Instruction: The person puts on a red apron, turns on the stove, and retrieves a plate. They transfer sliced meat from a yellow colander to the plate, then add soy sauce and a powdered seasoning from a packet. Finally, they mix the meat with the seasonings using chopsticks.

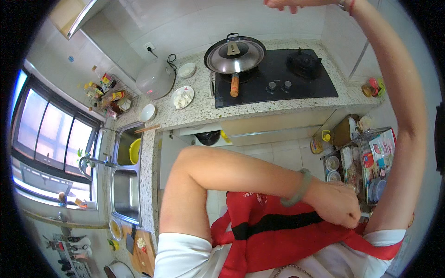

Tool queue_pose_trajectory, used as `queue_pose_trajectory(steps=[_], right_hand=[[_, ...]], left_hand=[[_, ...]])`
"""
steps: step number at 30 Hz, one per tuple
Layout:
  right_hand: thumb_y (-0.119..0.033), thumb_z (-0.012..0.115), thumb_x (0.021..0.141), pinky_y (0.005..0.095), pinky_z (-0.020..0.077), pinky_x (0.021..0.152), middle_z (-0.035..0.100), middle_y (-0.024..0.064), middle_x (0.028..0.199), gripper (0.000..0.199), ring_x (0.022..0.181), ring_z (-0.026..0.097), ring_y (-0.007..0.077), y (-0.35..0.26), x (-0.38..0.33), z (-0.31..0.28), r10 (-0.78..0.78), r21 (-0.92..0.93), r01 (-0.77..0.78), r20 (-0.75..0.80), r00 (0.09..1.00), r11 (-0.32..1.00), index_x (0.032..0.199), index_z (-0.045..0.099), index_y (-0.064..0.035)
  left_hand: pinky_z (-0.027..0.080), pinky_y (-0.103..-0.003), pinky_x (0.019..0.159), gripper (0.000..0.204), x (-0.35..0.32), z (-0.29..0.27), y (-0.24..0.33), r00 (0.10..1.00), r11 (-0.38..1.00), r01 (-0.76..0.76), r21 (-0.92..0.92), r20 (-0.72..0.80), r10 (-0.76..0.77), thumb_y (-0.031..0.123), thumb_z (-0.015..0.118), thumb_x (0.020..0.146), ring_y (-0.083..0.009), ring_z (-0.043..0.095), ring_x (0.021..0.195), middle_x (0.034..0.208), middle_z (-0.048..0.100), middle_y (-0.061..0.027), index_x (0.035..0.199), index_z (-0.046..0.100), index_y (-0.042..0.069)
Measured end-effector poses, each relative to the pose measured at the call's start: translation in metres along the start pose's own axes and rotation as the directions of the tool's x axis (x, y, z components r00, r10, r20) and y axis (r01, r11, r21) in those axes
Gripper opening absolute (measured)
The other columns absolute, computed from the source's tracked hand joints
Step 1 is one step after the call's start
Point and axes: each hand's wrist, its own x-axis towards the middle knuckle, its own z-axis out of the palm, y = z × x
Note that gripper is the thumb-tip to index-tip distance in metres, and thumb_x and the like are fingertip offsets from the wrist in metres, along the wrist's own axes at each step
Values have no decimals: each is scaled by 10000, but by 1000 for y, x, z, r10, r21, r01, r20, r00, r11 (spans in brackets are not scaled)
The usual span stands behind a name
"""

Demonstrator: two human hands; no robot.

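Note:
My left arm, with a pale green bangle at the wrist, bends across my chest. My left hand [334,204] is closed at the edge of the red apron [282,245], by its strap near my right shoulder; the fingertips are mostly hidden. My right arm is raised and stretched forward through the apron's armhole side. At the top edge, partly cut off, my right hand [289,3] has its fingers loosely apart and holds nothing visible. Below it, a lidded wok [235,55] with a wooden handle sits on the left burner of the black gas stove [278,92].
A plate of white cubes [182,98] and two white bowls stand left of the stove. Further left are a double sink [126,197] with a yellow basin and a cutting board [143,252] with a cleaver. A stocked rack [366,162] stands right. Below the counter, a cabinet [171,157] is open.

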Motion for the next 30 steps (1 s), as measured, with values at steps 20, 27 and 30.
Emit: queue_pose_trajectory(steps=[20, 27, 30], right_hand=[[-233, 533, 899, 413, 508, 648, 636, 135, 774, 190, 755, 637, 323, -62, -23, 153, -586, 26, 587, 110, 803, 809, 971, 601, -71], [-248, 559, 878, 442, 515, 695, 666, 160, 839, 210, 782, 643, 348, -17, -30, 217, -473, 313, 405, 186, 861, 859, 962, 652, -79], [-259, 548, 879, 440, 515, 699, 668, 162, 850, 226, 793, 644, 350, -24, -5, 233, -459, 276, 400, 199, 866, 874, 968, 656, -81]], left_hand=[[466, -405, 744, 246, 7, 32, -52, 987, 976, -160, -148, 5, 163, 198, 506, 879, -259, 617, 799, 874, 656, -117, 902, 598, -28], [472, -426, 651, 243, -6, -4, 62, 964, 985, -122, -126, -252, 87, 210, 586, 745, -352, 617, 676, 700, 608, -232, 737, 623, -30], [482, -416, 661, 235, 50, 23, 40, 830, 923, -383, 33, -426, 360, 217, 605, 708, -352, 617, 672, 671, 595, -231, 697, 619, -18]])
